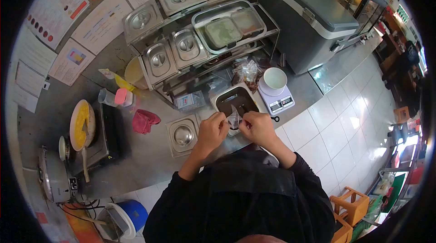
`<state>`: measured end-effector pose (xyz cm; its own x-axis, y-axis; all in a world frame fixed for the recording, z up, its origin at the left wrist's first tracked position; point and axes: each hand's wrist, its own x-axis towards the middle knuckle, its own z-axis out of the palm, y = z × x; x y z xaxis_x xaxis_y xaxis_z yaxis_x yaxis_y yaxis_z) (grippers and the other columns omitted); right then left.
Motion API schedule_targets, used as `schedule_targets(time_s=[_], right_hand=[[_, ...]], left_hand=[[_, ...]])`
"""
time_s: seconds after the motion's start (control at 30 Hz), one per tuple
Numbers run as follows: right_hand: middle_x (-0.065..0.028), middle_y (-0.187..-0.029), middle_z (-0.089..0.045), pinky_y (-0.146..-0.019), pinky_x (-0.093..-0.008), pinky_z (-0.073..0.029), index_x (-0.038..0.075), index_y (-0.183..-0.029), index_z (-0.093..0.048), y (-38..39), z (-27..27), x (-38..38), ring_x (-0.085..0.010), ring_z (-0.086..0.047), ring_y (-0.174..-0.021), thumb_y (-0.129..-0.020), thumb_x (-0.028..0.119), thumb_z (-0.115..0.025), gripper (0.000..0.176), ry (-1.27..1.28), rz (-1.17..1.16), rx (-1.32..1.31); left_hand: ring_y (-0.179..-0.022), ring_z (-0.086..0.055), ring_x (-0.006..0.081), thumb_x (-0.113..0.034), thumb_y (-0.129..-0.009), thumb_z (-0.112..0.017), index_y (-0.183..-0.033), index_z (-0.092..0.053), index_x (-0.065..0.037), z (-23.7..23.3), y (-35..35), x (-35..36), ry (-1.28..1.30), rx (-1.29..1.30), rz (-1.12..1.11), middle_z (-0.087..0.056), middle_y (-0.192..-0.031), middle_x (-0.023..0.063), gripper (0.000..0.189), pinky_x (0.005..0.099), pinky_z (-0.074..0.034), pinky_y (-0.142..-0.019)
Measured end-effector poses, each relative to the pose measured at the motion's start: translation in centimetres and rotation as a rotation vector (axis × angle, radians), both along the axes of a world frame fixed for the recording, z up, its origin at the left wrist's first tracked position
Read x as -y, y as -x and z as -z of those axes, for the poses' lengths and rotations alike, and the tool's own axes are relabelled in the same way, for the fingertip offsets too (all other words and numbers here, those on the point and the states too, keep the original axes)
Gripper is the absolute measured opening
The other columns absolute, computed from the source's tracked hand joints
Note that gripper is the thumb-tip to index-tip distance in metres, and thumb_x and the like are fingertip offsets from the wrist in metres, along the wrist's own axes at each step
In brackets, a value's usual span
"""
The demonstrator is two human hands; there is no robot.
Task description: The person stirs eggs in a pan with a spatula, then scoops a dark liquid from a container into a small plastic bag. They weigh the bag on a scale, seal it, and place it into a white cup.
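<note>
Clear plastic bag: small, crumpled, pinched between left hand and right hand, over the near edge of white tray holding dark contents.

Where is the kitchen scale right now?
In the head view, the kitchen scale sits on the counter right of the dark-filled tray, just beyond the right hand, with a white bowl on top.

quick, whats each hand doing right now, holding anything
left hand: closed, pinching one side of a small clear plastic bag
right hand: closed, pinching the other side of the same bag
</note>
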<state>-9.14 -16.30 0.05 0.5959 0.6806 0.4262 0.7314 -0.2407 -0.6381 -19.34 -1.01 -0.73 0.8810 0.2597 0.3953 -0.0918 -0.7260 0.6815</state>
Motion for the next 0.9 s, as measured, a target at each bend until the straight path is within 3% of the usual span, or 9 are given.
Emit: schedule_targets(time_s=[0.1, 0.2, 0.3, 0.4, 0.5, 0.6, 0.7, 0.9], right_hand=[[-0.0117, -0.062, -0.055, -0.052, -0.0383, -0.047, 0.002, -0.065, -0.057, 0.2, -0.1, -0.5, -0.0294, -0.058, -0.056, -0.068, 0.011, -0.064, 0.012, 0.017, -0.023, 0.038], [-0.0106, -0.062, -0.054, -0.052, -0.0382, -0.046, 0.003, -0.065, -0.057, 0.0, -0.1, -1.0, -0.0285, -0.058, -0.057, -0.068, 0.011, -0.065, 0.012, -0.02, -0.117, 0.083], [-0.0107, -0.061, -0.055, -0.052, -0.0378, -0.046, 0.003, -0.065, -0.057, -0.7, -0.1, -0.7, -0.0288, -0.058, -0.056, -0.068, 0.012, -0.065, 0.013, 0.01, -0.133, 0.103], [-0.0117, -0.062, -0.057, -0.053, -0.0389, -0.047, 0.003, -0.065, -0.058, -0.9, -0.5, -0.2, -0.0305, -0.059, -0.057, -0.068, 0.015, -0.064, 0.014, 0.081, -0.13, -0.005], [-0.0136, -0.062, -0.059, -0.055, -0.0395, -0.048, 0.002, -0.066, -0.06, -1.1, -1.3, 0.0, -0.0321, -0.06, -0.058, -0.069, 0.017, -0.064, 0.015, 0.14, -0.143, -0.148], [-0.015, -0.062, -0.06, -0.054, -0.0395, -0.047, 0.001, -0.068, -0.061, -1.5, -1.4, -0.1, -0.0331, -0.06, -0.058, -0.07, 0.018, -0.064, 0.017, 0.174, -0.141, -0.206], [-0.0158, -0.062, -0.059, -0.055, -0.0399, -0.047, 0.002, -0.069, -0.062, -1.4, -1.6, 0.1, -0.0334, -0.061, -0.058, -0.071, 0.018, -0.064, 0.017, 0.156, -0.113, -0.31], [-0.017, -0.061, -0.059, -0.054, -0.0392, -0.047, 0.001, -0.071, -0.063, -1.1, -0.9, 0.0, -0.0337, -0.06, -0.057, -0.075, 0.018, -0.064, 0.018, 0.158, -0.083, -0.289]], left_hand=[[-0.051, -0.054, 0.0237, -0.004, -0.07, -0.065, -0.078, -0.046, -0.003, -1.3, 0.1, 0.6, 0.1, -0.095, -0.044, -0.049, -0.072, 0.0107, 0.021, 0.0338, -0.042, -0.048], [-0.048, -0.051, 0.0188, -0.002, -0.065, -0.067, -0.08, -0.044, -0.005, -1.6, -0.6, 1.6, 0.283, 0.031, -0.079, -0.047, -0.072, 0.0081, 0.028, 0.0309, -0.042, -0.047], [-0.066, -0.056, 0.0212, -0.005, -0.065, -0.07, -0.087, -0.047, -0.005, -0.7, -0.3, 0.6, 0.26, -0.14, -0.261, -0.05, -0.077, 0.0082, 0.032, 0.0321, -0.047, -0.062], [-0.1, -0.055, 0.0249, -0.014, -0.064, -0.077, -0.102, -0.054, -0.006, -1.9, -0.5, 0.0, -0.056, 0.135, 0.017, -0.059, -0.089, 0.0077, 0.045, 0.0387, -0.043, -0.084], [-0.123, -0.042, 0.0265, -0.027, -0.062, -0.081, -0.117, -0.056, -0.008, -3.4, -0.4, 0.4, -0.062, 0.056, 0.203, -0.062, -0.108, 0.0063, 0.063, 0.0439, -0.033, -0.097], [-0.124, -0.043, 0.0257, -0.038, -0.058, -0.082, -0.119, -0.058, -0.01, -1.9, -0.3, -0.3, -0.239, -0.017, 0.193, -0.06, -0.118, 0.0048, 0.072, 0.0441, -0.033, -0.096], [-0.12, -0.046, 0.025, -0.041, -0.057, -0.082, -0.115, -0.062, -0.009, -1.6, -0.3, -0.6, -0.272, 0.03, 0.135, -0.061, -0.116, 0.005, 0.07, 0.0426, -0.033, -0.096], [-0.115, -0.05, 0.0251, -0.037, -0.054, -0.085, -0.115, -0.063, -0.009, -2.0, 0.0, 0.2, -0.171, 0.007, 0.081, -0.061, -0.116, 0.0072, 0.07, 0.0419, -0.034, -0.097]])
